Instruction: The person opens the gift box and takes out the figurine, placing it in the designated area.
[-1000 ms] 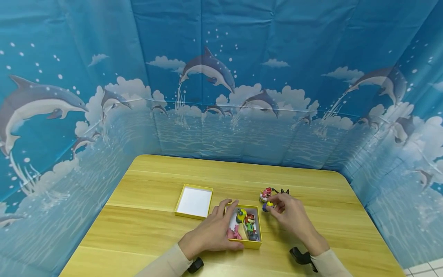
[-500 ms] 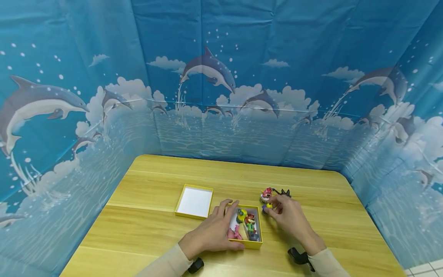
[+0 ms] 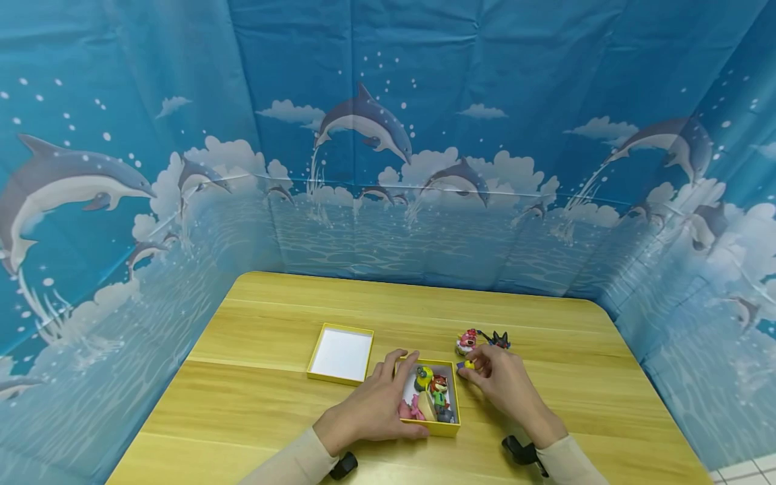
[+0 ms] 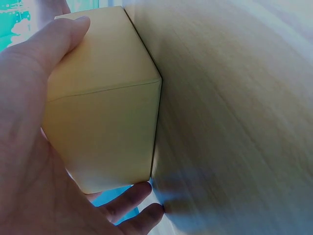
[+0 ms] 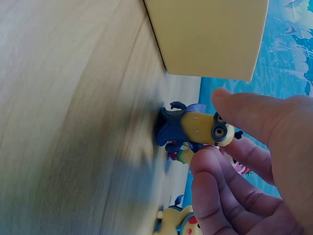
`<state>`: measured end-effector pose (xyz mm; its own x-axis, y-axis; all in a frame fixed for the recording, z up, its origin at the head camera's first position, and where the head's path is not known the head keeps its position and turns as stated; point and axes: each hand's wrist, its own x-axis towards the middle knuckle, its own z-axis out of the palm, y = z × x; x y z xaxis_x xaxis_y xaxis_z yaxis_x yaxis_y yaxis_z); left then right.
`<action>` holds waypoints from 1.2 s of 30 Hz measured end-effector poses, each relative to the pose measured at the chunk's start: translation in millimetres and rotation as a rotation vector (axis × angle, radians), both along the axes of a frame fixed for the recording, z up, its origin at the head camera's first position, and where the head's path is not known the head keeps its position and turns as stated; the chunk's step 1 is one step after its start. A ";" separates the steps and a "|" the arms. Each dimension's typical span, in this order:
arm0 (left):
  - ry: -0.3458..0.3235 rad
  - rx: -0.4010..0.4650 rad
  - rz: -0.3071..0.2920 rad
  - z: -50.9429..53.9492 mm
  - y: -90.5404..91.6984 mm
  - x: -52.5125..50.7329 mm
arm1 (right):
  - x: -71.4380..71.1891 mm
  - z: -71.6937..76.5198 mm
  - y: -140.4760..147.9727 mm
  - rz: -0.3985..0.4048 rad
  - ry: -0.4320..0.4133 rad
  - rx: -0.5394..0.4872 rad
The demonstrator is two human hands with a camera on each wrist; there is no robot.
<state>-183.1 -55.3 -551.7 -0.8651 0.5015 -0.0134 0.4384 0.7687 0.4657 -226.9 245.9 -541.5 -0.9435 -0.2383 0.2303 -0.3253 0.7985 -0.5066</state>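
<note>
Toy figure [image 5: 198, 126], pinched in right hand [image 3: 508, 381]; box [image 3: 438, 428] of toys [image 3: 439, 391], held by left hand [image 3: 376, 402], fingers spread

- Table [image 3: 242, 404]: yellowish wood-grain top, rounded far corners.
- Shallow yellow tray [image 3: 341, 353]: flat on table, left of middle, white inside.
- Deeper yellow box [image 3: 445, 429]: right of tray, near it, apart.
- Pink-red figure [image 3: 467, 342]: beyond box, to its right.
- Dark-eared figure [image 3: 500, 339]: right of pink-red one, lower part hidden.
</note>
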 end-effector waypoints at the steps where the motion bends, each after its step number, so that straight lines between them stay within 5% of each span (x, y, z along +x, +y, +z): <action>1: 0.000 0.000 0.000 0.2 0.1 0.5 | 0.7 0.3 -0.2 0.000 0.002 0.002; 14: -0.009 0.020 -0.004 3.4 -0.1 4.8 | 6.9 3.1 1.5 0.004 -0.001 0.029; 36: -0.018 0.049 0.006 1.1 0.2 3.5 | 20.5 32.1 -15.8 0.035 0.167 0.050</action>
<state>-179.6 -55.2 -550.6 -0.8678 0.4969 -0.0040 0.4255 0.7471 0.5107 -206.4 230.1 -509.4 -0.8841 -0.2851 0.3703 -0.4295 0.8079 -0.4035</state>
